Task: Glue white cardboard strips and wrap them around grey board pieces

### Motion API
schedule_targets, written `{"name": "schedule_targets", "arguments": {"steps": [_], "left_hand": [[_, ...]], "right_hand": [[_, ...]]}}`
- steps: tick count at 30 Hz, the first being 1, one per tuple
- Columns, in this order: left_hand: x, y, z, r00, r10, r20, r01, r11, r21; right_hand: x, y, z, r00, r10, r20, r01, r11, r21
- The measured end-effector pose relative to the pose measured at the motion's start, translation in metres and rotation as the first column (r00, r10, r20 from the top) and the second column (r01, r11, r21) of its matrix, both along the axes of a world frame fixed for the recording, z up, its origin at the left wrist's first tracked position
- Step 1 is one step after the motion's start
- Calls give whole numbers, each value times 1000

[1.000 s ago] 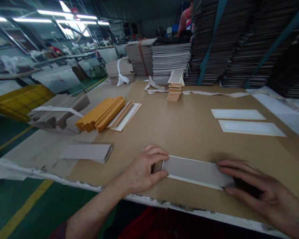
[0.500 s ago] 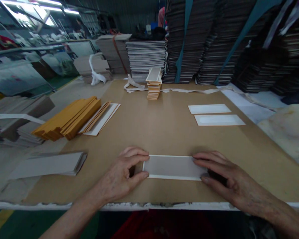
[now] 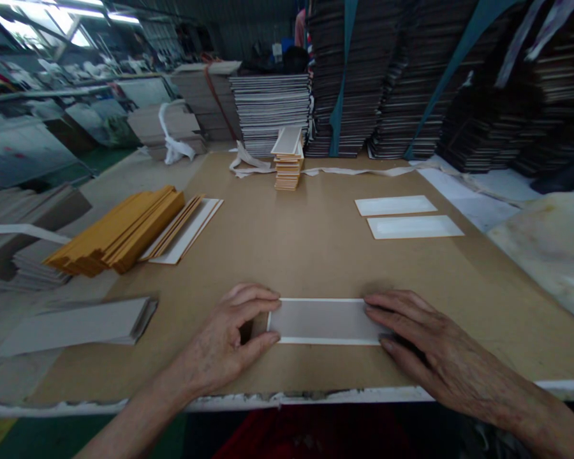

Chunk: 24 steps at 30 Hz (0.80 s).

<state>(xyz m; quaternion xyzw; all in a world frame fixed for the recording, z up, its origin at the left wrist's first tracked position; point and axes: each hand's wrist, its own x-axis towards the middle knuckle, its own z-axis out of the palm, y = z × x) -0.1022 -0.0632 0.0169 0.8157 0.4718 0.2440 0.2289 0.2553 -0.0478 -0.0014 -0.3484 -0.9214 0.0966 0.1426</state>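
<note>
We see the grey card [image 3: 323, 322] lying flat on a white panel [image 3: 328, 342] near the front edge of the surface [image 3: 291, 255]. A narrow white border shows along both long sides of the grey card and at its left end; the right end is covered, so we cannot tell how it sits there.

Our left hand [image 3: 256, 322] is half open and curved, fingertips on the far edge and thumb on the near edge at the left end of the grey card. Our right hand [image 3: 418, 341] mirrors it at the right end, also half open, so the 2 hands have the grey card held across its width.

Beyond the grey card and to its right lie 2 loose panels [image 3: 414, 227] with white faces. To its left rests a pile of grey strips [image 3: 76, 326], with a yellow bundle [image 3: 119, 226] farther off on that side. Straight beyond it stands a small stack [image 3: 287, 162].

We judge the step in hand to be squaring the grey card on the white panel. The next move seems to call for even borders and light, level pressure from both ends.
</note>
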Motion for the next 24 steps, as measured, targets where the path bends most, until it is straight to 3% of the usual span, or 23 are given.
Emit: {"name": "schedule_targets", "arguments": {"steps": [8, 11, 16, 20, 24], "left_hand": [[-2, -1, -3, 999, -6, -39, 6, 1000, 7], [-2, -5, -1, 990, -18, -137, 28, 997, 75], [1, -8, 8, 909, -103, -404, 190, 965, 181], [5, -7, 11, 858, -145, -494, 301, 919, 253], [5, -8, 10, 824, -136, -551, 323, 910, 259]], "right_hand": [[1, -3, -2, 997, 2, 73, -12, 992, 126], [-2, -5, -1, 997, 3, 71, -15, 987, 159], [-15, -10, 3, 996, -27, 80, 8, 974, 227], [-22, -16, 6, 995, -14, 95, -15, 955, 296], [-23, -21, 6, 993, -1, 120, -42, 932, 359]]}}
